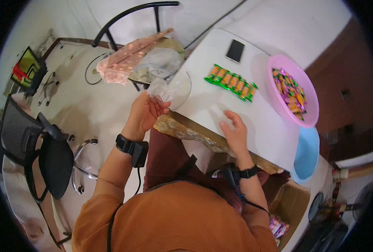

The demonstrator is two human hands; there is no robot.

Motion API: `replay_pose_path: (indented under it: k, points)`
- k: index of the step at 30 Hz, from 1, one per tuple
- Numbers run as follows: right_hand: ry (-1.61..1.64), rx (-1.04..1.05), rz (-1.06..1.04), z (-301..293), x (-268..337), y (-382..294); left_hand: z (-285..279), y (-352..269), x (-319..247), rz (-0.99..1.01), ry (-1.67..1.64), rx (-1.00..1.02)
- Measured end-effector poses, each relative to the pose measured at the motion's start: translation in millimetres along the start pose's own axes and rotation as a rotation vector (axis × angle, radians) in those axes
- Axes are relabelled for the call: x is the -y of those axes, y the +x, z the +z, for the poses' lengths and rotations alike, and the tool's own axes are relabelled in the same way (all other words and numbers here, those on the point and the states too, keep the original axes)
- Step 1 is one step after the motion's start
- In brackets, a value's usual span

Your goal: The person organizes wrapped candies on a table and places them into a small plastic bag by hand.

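My left hand (pixel 145 111) is at the left corner of the white table (pixel 202 94), with a crumpled clear plastic bag (pixel 160 89) held at its fingers. Over the table's near edge hovers my right hand (pixel 237 134), its thumb and fingers apart and nothing in it. Beyond it, a slanting row of several small packets in green and orange wrappers (pixel 231 83) lies side by side on the tabletop. To the right stands a pink plastic basin (pixel 311 91) holding many wrapped pieces (pixel 289 91) in green, orange and purple.
A phone (pixel 235 50) lies at the table's back. Light-blue tubs (pixel 305 156) stand beyond its right edge. More clear bags (pixel 163 61) and a pink cloth (pixel 123 61) lie on a black-framed chair (pixel 136 11). Below right is a cardboard box (pixel 295 201); an office chair (pixel 55 160) stands left.
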State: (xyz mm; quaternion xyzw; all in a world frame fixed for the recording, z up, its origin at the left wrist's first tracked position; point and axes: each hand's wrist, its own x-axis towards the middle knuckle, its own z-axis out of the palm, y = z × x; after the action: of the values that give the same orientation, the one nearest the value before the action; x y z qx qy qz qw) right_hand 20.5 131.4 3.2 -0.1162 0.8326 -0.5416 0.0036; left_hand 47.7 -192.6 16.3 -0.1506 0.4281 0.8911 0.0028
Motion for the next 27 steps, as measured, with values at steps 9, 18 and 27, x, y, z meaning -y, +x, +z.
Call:
replay_pose_path:
  k: [9,18,27]
  points:
    - [1.129,0.122,0.135,15.0,17.9,-14.9,92.9,-39.3,57.0,-0.213,0.006,0.254]
    - [0.913,-0.059,0.129,-15.4,0.4,-41.2,86.6,-32.0,62.9,0.156,0.459,0.303]
    - [0.832,-0.014,0.087,-19.6,16.0,-53.0,128.2,-35.0,55.8,0.342,1.289,0.659]
